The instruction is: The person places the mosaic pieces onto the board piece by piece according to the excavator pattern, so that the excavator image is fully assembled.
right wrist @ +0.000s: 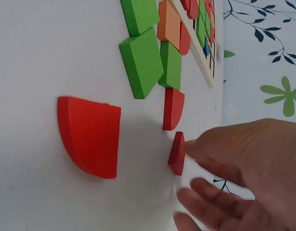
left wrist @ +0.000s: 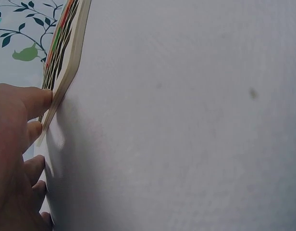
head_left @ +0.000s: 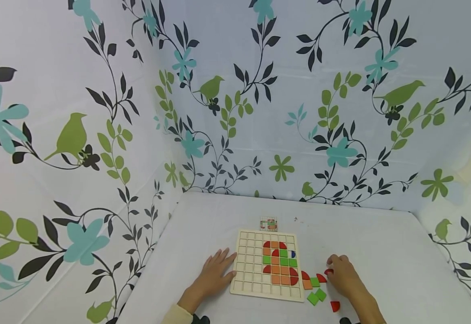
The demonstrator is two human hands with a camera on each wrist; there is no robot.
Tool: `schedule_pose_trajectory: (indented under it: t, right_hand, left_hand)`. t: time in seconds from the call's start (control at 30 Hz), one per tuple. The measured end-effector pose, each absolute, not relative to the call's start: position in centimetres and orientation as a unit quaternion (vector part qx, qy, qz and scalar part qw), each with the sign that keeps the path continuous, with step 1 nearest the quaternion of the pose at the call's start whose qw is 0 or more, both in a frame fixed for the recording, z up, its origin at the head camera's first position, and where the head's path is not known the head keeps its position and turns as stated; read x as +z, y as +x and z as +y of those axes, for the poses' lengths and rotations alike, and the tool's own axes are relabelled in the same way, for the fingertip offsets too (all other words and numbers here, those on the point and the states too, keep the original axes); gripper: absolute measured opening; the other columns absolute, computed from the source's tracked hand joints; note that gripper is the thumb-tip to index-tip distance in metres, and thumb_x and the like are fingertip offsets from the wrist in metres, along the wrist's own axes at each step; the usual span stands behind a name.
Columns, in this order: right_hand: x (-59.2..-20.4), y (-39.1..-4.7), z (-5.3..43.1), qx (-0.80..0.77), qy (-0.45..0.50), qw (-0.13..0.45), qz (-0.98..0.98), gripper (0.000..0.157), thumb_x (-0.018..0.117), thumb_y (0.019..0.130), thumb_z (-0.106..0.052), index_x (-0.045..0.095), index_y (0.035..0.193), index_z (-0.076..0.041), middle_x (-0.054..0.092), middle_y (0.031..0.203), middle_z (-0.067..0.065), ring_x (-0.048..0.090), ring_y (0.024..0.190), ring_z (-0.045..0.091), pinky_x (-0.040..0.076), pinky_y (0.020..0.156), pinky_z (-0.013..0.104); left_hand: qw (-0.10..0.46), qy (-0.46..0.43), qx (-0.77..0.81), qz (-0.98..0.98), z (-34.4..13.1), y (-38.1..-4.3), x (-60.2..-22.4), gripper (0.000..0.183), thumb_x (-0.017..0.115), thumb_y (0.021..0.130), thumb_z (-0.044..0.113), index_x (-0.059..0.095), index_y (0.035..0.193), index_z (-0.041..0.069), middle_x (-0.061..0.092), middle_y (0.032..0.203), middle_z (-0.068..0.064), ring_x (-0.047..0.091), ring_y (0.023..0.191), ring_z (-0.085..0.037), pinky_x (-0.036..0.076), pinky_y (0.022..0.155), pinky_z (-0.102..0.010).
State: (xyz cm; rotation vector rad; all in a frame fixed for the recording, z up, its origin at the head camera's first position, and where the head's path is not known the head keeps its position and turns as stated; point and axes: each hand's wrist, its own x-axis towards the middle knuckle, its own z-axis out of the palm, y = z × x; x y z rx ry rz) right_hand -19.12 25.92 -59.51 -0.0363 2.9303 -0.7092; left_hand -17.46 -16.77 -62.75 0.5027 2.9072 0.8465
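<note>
The left hand, fingers spread, touches the rounded-cornered edge of a pale wooden grid board. Right of the board, the right hand has its thumb against a red quarter-circle block; whether it is pinched, I cannot tell. Green square blocks lie nearby on the white tabletop.

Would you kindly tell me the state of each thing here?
Grid board, partly filled.
Small card, lying beyond the board.
Loose green pieces, orange piece and red pieces, beside the board.
Left grip, touching the board's edge.
Right grip, at one red piece; hold unclear.
</note>
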Motion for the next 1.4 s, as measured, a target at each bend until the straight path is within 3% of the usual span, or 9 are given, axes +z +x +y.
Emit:
schedule_pose_trajectory:
  t: [0.13,0.27,0.4,0.63,1.07,1.4]
  right_hand:
    - [-60.0,-19.2,25.7,-0.228,0.025,0.071,0.971,0.031,0.077,0.096,-0.017,0.059,0.107,0.005,0.057,0.092,0.015,0.054,0.080,0.025,0.058,0.076,0.043]
    - [-60.3,-19.3,25.4,-0.245,0.001,0.063,0.967,0.025,0.074,0.095,-0.007,0.061,0.112,0.004,0.059,0.097,0.015,0.056,0.086,0.027,0.060,0.081,0.045]
    - [-60.4,-19.4,25.3,-0.253,-0.014,0.050,0.966,0.032,0.070,0.091,0.000,0.060,0.121,0.007,0.061,0.108,0.020,0.059,0.095,0.033,0.059,0.089,0.054]
    - [-60.3,-19.2,25.0,-0.232,0.022,0.043,0.971,0.031,0.076,0.094,-0.009,0.062,0.116,0.008,0.060,0.103,0.019,0.059,0.092,0.031,0.060,0.087,0.056]
    - [-61.1,-21.0,23.9,-0.237,-0.019,-0.010,0.971,0.027,0.074,0.094,-0.004,0.062,0.115,0.009,0.060,0.101,0.019,0.059,0.089,0.029,0.062,0.079,0.051]
    - [-60.5,-21.6,21.0,-0.235,-0.006,0.012,0.972,0.029,0.075,0.093,-0.011,0.065,0.114,0.007,0.061,0.099,0.016,0.057,0.085,0.026,0.059,0.082,0.053]
  left_hand:
    - [0.048,0.157,0.277,0.947,-16.8,-17.5,-62.6,0.060,0.059,0.106,0.040,0.047,0.160,0.016,0.035,0.170,-0.019,0.026,0.158,-0.047,0.017,0.124,-0.073]
    - [0.051,0.156,0.273,0.948,-16.9,-17.7,-62.7,0.060,0.059,0.106,0.040,0.046,0.160,0.016,0.034,0.170,-0.018,0.025,0.159,-0.046,0.016,0.125,-0.073]
    - [0.044,0.160,0.273,0.948,-16.9,-17.7,-62.8,0.060,0.060,0.106,0.039,0.047,0.160,0.016,0.035,0.169,-0.020,0.027,0.157,-0.048,0.017,0.123,-0.075]
    - [0.057,0.154,0.269,0.949,-16.9,-17.7,-62.7,0.060,0.060,0.106,0.039,0.046,0.160,0.017,0.034,0.171,-0.017,0.025,0.159,-0.045,0.017,0.125,-0.072]
    - [0.039,0.162,0.268,0.949,-17.0,-17.9,-63.1,0.060,0.060,0.106,0.040,0.047,0.160,0.016,0.035,0.169,-0.020,0.027,0.157,-0.048,0.018,0.123,-0.074]
    - [0.047,0.162,0.272,0.947,-16.7,-17.5,-62.6,0.060,0.060,0.106,0.037,0.047,0.160,0.014,0.035,0.169,-0.021,0.026,0.157,-0.049,0.016,0.124,-0.074]
